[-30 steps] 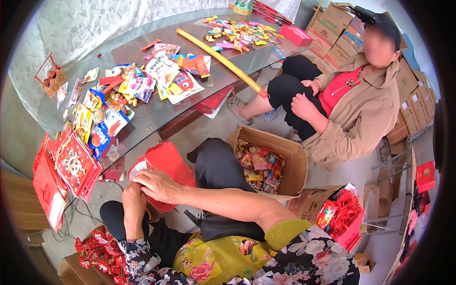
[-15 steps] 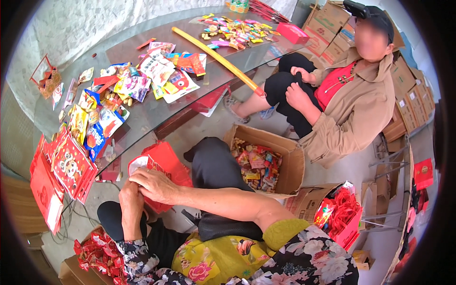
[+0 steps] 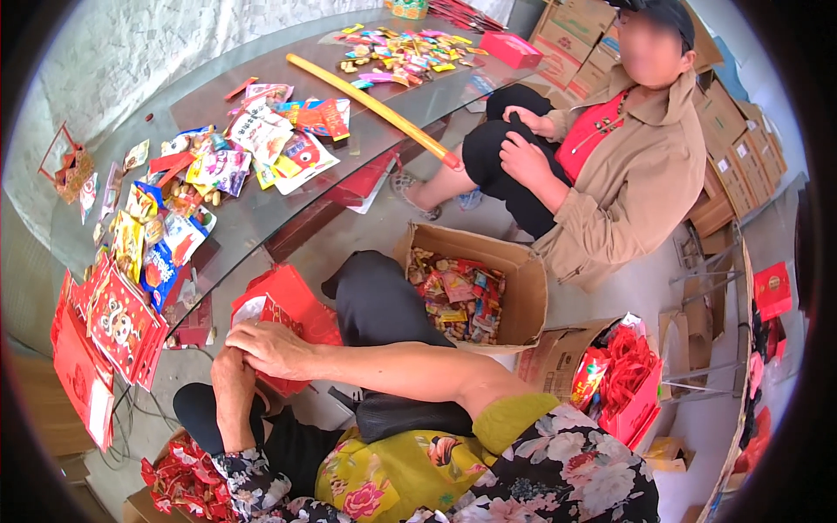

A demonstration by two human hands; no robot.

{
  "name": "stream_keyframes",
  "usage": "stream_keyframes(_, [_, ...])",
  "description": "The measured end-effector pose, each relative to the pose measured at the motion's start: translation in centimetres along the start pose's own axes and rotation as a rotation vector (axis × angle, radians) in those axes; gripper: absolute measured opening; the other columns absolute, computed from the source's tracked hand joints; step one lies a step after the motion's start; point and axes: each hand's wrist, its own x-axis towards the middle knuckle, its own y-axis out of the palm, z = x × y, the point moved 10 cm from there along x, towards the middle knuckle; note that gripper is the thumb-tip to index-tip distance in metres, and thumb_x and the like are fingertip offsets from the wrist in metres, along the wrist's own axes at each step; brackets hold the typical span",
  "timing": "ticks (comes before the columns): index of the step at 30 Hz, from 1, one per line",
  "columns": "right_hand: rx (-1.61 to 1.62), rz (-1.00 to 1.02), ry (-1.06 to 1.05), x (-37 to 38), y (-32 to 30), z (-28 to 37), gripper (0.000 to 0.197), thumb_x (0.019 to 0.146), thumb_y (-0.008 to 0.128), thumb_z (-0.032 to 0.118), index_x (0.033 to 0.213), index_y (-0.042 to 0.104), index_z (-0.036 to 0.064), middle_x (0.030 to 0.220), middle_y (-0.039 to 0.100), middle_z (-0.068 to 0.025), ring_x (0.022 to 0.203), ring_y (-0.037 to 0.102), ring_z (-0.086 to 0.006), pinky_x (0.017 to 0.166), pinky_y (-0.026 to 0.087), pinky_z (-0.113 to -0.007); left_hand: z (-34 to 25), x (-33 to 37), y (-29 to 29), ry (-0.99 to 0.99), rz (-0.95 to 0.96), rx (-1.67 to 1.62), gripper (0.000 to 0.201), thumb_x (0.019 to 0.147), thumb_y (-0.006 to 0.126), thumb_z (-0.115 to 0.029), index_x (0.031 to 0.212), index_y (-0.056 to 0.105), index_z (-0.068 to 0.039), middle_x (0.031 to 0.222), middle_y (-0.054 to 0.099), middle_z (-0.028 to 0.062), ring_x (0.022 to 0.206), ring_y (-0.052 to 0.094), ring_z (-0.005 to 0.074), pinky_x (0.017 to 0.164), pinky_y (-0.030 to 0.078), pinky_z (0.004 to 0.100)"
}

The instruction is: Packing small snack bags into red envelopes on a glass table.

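Observation:
A red paper bag (image 3: 301, 305) with a pale inside rests near my knees. My right hand (image 3: 272, 349) bends over its near left edge, fingers closed. My left hand (image 3: 234, 383) is closed too, coming up from below and meeting the right at that edge. Both sets of fingertips are partly hidden, so what exactly they pinch on the bag is hard to see. Left of them, a stack of red printed gift bags (image 3: 124, 318) leans by the glass table (image 3: 261, 228). Below my left forearm lie red wrapped pieces (image 3: 185, 475) in a carton.
Snack packets (image 3: 261, 131), an orange-yellow stick (image 3: 375, 109) and a pile of small candies (image 3: 410, 57) lie on the table. A carton of candies (image 3: 458, 292) stands beside my knee, another with red ribbons (image 3: 621, 370) nearer. A co-worker (image 3: 623, 166) sits at the right.
The whole view has shifted slightly, so things sit farther left. My hands stay together at the bag's edge, with little visible movement. The co-worker's fingers have loosened a little.

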Motion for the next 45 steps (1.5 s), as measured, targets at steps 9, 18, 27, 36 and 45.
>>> stream_keyframes(9, [0.021, 0.04, 0.021, 0.0, 0.0, -0.4, 0.032, 0.077, 0.062, 0.001, 0.108, 0.053, 0.0022, 0.105, 0.055, -0.0143, 0.096, 0.059, -0.0348, 0.081, 0.049, -0.042, 0.4, 0.3, 0.4, -0.026, 0.029, -0.011, 0.017, 0.075, 0.055, 0.003, 0.091, 0.061, 0.005, 0.089, 0.063, 0.0259, 0.084, 0.061, 0.0447, 0.069, 0.049, 0.0484])
stream_keyframes(18, [0.021, 0.023, -0.001, -0.2, 0.0, 0.1, 0.033, 0.075, 0.062, 0.0, 0.107, 0.053, 0.0015, 0.101, 0.054, -0.0154, 0.093, 0.059, -0.0362, 0.079, 0.049, -0.044, 0.4, 0.1, 0.7, -0.03, 0.075, -0.018, 0.016, 0.076, 0.054, 0.003, 0.09, 0.06, 0.006, 0.088, 0.062, 0.0277, 0.084, 0.06, 0.0459, 0.069, 0.048, 0.0492])
stream_keyframes(27, [0.036, 0.001, -0.041, -0.2, 0.6, 0.2, 0.031, 0.076, 0.062, 0.001, 0.105, 0.053, 0.0026, 0.1, 0.055, -0.0152, 0.091, 0.06, -0.0359, 0.076, 0.05, -0.043, 0.2, -0.5, 0.2, 0.015, 0.054, 0.033, 0.011, 0.076, 0.053, 0.002, 0.084, 0.059, 0.007, 0.083, 0.061, 0.0294, 0.079, 0.059, 0.0474, 0.065, 0.047, 0.0505])
stream_keyframes(36, [0.1, 0.072, 0.015, 0.5, 1.2, 0.5, 0.03, 0.077, 0.061, 0.0, 0.105, 0.055, 0.0022, 0.103, 0.057, -0.0149, 0.095, 0.06, -0.036, 0.079, 0.049, -0.043, 0.4, -0.7, -0.6, -0.081, 0.089, -0.016, 0.01, 0.076, 0.053, 0.003, 0.083, 0.059, 0.007, 0.082, 0.062, 0.0294, 0.078, 0.061, 0.0467, 0.065, 0.049, 0.0504])
stream_keyframes(45, [0.037, 0.115, 0.063, -0.2, 1.0, 0.4, 0.033, 0.077, 0.059, 0.0, 0.11, 0.054, 0.0037, 0.107, 0.057, -0.0141, 0.097, 0.06, -0.0359, 0.08, 0.051, -0.043, -0.1, -1.1, 0.2, -0.081, 0.138, 0.013, 0.015, 0.076, 0.055, 0.003, 0.088, 0.063, 0.005, 0.085, 0.064, 0.0277, 0.081, 0.064, 0.0422, 0.069, 0.052, 0.0486])
